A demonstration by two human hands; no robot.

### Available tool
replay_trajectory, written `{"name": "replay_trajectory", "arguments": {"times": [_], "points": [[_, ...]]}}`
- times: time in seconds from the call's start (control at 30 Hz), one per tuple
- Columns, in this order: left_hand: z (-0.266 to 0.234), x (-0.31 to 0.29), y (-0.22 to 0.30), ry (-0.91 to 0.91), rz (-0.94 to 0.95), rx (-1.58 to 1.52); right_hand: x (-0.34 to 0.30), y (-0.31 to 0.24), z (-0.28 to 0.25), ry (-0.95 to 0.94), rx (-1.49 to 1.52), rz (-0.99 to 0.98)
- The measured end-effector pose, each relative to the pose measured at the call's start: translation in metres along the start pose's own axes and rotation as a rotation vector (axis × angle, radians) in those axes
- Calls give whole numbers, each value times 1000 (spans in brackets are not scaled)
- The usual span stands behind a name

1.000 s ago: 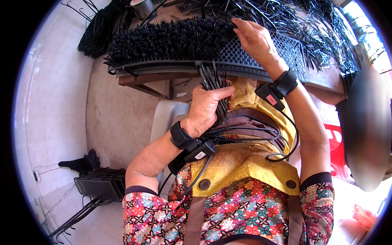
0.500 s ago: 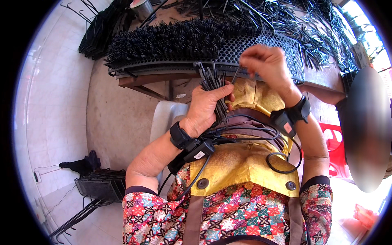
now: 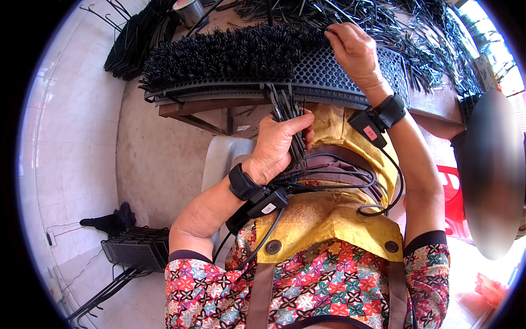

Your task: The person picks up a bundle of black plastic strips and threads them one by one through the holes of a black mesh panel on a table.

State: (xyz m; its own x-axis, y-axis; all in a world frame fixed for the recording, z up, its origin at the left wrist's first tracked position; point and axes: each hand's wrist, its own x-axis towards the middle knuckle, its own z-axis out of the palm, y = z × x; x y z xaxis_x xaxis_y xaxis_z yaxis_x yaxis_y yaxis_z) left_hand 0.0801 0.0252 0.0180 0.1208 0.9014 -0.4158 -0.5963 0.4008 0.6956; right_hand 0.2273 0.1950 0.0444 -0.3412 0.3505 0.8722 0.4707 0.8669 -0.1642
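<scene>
My left hand (image 3: 271,143) is closed around a bundle of thin dark strips (image 3: 282,104), their ends fanning out above the thumb. Beyond it lies a black perforated tray (image 3: 318,67) with round holes. Its left part and far edge are densely packed with upright black strips (image 3: 219,55); bare holes show toward the right. Over the tray's far side, at the border of the packed strips, is my right hand (image 3: 353,55). Its thumb and fingers are pinched together, and what lies between the fingertips cannot be made out.
Loose black strips (image 3: 422,60) lie heaped on the table behind and right of the tray. A metal can (image 3: 189,12) stands at the far left. Black cables (image 3: 339,187) cross my yellow apron. A red plastic chair (image 3: 452,203) and a person (image 3: 493,175) are at right.
My right hand has moved away from the bundle, forward and up to the tray's far side. The left hand with its bundle has stayed nearly still.
</scene>
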Motion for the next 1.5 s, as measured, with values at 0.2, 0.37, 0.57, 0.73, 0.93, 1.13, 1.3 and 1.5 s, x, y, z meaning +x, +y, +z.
{"name": "replay_trajectory", "arguments": {"times": [0.2, 0.37, 0.57, 0.73, 0.93, 1.13, 1.3, 1.5], "points": [[3, -2, 2, -14, -15, 6, 1, -8, 2, -437, -132, 7], [2, -2, 3, -87, -30, 23, -4, -49, -26, -548, 330, 544], [2, -1, 1, -156, -34, 64, -33, -67, -41, -536, 771, 732], [-1, 0, 1, -51, -31, -36, -27, -51, -44, -169, 494, 760], [2, 0, -1, -40, -50, -21, 2, -15, -27, 165, 83, 264], [3, -1, 1, -54, -49, -10, 14, -9, -5, 131, -125, -205], [2, -2, 0, -52, -46, 5, 19, -14, 1, 1, -148, -358], [1, 0, -1, -65, -38, 12, 23, -18, -1, -62, -199, -428]]}}
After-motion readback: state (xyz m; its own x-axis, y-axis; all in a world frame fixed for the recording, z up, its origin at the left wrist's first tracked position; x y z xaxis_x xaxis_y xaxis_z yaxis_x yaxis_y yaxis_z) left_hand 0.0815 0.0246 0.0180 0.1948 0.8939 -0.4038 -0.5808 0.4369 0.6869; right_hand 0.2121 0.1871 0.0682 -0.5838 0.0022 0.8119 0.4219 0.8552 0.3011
